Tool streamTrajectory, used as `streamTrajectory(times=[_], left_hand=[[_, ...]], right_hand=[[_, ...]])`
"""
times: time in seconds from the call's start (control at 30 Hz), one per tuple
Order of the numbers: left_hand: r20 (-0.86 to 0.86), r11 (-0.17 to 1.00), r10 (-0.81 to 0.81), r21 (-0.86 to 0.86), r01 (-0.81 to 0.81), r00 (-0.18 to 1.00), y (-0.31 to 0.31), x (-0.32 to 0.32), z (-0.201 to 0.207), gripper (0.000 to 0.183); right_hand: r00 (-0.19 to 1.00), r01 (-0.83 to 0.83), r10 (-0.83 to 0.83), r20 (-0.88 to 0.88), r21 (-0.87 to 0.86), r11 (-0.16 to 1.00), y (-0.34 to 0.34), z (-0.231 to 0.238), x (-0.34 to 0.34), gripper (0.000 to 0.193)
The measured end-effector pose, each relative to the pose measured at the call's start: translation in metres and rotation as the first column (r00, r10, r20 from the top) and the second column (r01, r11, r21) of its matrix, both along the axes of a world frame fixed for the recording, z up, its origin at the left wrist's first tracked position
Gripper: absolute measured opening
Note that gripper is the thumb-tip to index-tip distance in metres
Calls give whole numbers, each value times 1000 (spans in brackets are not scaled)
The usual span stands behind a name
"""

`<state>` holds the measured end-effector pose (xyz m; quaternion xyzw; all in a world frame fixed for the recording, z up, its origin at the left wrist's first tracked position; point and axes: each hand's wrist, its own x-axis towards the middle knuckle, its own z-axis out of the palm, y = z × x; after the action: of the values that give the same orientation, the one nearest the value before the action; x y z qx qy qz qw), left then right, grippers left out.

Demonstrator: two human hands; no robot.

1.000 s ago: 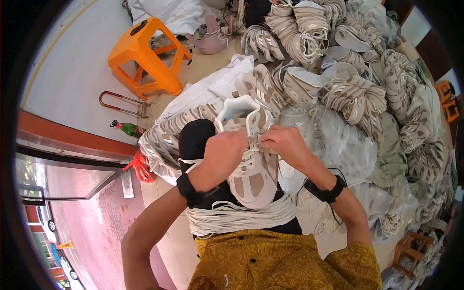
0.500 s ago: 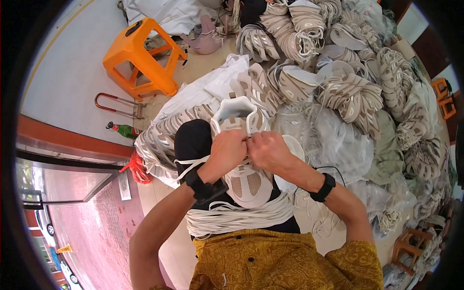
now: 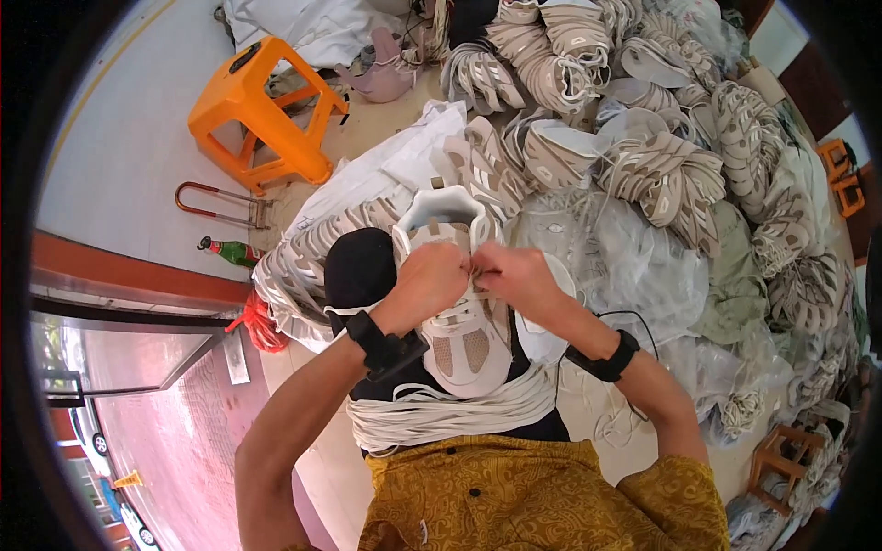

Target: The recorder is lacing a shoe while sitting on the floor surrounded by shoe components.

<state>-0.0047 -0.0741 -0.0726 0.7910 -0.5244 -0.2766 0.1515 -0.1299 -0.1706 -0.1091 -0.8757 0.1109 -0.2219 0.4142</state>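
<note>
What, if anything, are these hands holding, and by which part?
A shoe, by its lacing area: the left hand and right hand both pinch there. Exactly what sits between their fingertips is hidden.

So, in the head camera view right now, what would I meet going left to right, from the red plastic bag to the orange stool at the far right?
Red plastic bag → left hand → right hand → clear plastic sheeting → orange stool at the far right.
</note>
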Motion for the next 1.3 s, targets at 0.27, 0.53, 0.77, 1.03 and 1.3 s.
streamTrajectory(times=[0.27, 0.53, 0.77, 1.03, 1.3], left_hand=[[-79, 992, -81, 86, 88, 994, -11, 4, 9, 14], [264, 941, -306, -59, 332, 915, -5, 6, -13, 10], [148, 862, 86, -507, 1, 985, 50, 46, 28, 11], [-580, 787, 363, -228, -573, 729, 54, 20, 67, 14], [-527, 815, 330, -260, -518, 784, 50, 27, 52, 13]], right_hand=[[976, -136, 142, -164, 46, 990, -21, 8, 2, 55], [949, -230, 118, -293, -383, 895, -29, 18, 15, 27], [970, -196, 152, -188, -245, 950, -25, 14, 12, 25], [982, -175, 177, -71, 40, 984, 17, 30, 18, 19], [881, -51, -115, -459, -333, 941, 39, 37, 59, 21]])
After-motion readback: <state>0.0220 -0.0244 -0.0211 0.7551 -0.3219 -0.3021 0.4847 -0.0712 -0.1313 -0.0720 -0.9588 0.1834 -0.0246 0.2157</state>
